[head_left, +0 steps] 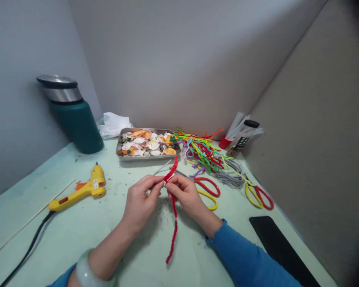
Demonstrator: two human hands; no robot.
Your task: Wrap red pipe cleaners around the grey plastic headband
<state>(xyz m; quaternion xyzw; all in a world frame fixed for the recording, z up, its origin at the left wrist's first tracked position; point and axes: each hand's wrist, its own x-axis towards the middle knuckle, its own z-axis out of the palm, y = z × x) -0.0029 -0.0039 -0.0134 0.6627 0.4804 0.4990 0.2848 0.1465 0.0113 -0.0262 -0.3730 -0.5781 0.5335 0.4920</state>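
Note:
A red pipe cleaner (174, 229) is pinched at its upper part between the fingertips of both hands. Its long lower end hangs down over the table, while a short piece sticks up toward the tray. My left hand (143, 197) grips it from the left, thumb against forefinger. From the other side my right hand (185, 195) closes on it just beside the left fingertips. Exactly how the strand bends between the fingers is hidden. Behind the right hand lie scissors with red and yellow handles (208, 186), their blades partly covered.
A metal tray (148, 158) of shells stands at the back, beside a heap of coloured pipe cleaners (203, 149) and grey wire (231, 175). Left are a yellow glue gun (77, 195), a thin stick (32, 217) and a green bottle (77, 123). Right are more scissors (259, 196) and a black strip (281, 247).

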